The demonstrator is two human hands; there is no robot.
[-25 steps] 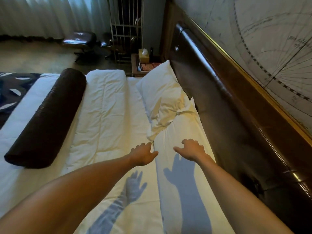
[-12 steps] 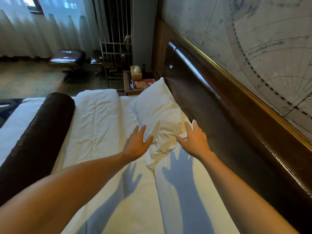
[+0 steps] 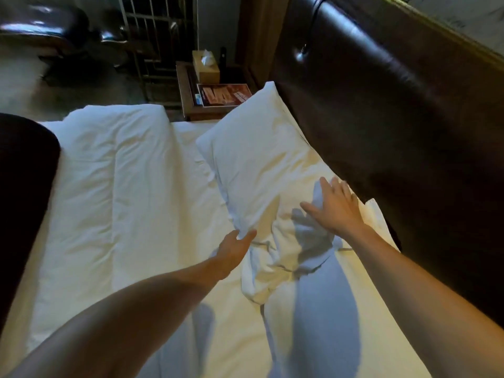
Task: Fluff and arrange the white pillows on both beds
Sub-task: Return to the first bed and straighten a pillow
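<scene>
A white pillow (image 3: 256, 159) lies along the dark headboard, its near end crumpled and overlapping a second white pillow (image 3: 335, 317) closer to me. My left hand (image 3: 235, 246) touches the left edge of the far pillow's crumpled end, thumb and fingers partly curled against the fabric. My right hand (image 3: 336, 207) is flat with fingers spread on top of the same pillow, near the headboard. Whether the left hand pinches the cloth is unclear.
A padded dark leather headboard (image 3: 381, 110) runs along the right. A folded white duvet (image 3: 109, 170) and a dark bolster (image 3: 24, 192) lie to the left. Beyond the bed stands a wooden nightstand (image 3: 188, 96) with a tissue box (image 3: 206, 67) and a magazine (image 3: 223, 94).
Both hands have moved forward from above the near pillow onto the far pillow. The right hand now rests flat on top; the left has reached its left edge. The view tilted down.
</scene>
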